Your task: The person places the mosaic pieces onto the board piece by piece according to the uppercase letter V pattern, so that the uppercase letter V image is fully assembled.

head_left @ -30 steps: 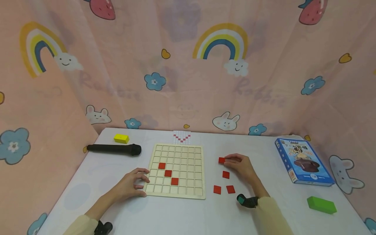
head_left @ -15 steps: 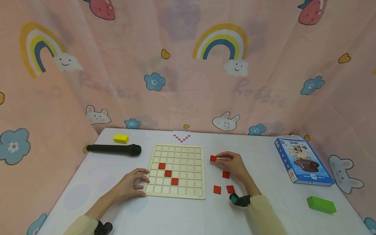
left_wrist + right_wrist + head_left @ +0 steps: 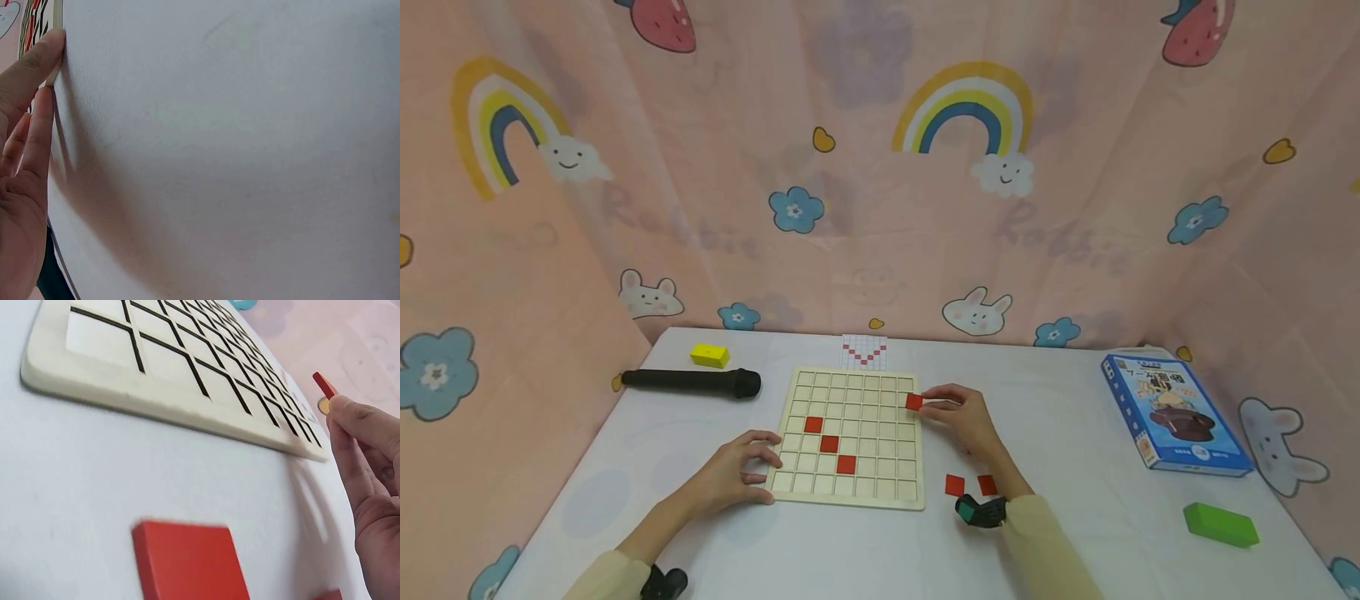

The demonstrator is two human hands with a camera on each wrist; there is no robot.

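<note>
My right hand pinches a red square tile between thumb and fingertips, over the right edge of the cream grid board. In the right wrist view that tile is tilted and held above the board's surface. Three red tiles lie in the board's cells in a descending diagonal. My left hand rests with fingers and thumb against the board's left edge near its lower corner. Two loose red tiles lie right of the board; another is almost wholly hidden under the right hand.
Behind the board lies a small pattern card with a red V of squares. A black microphone and a yellow block are at the back left. On the right are a blue box and a green block.
My right hand has carried the pinched red tile leftward from the table to the board's right edge. The left hand and the board have stayed in place.
</note>
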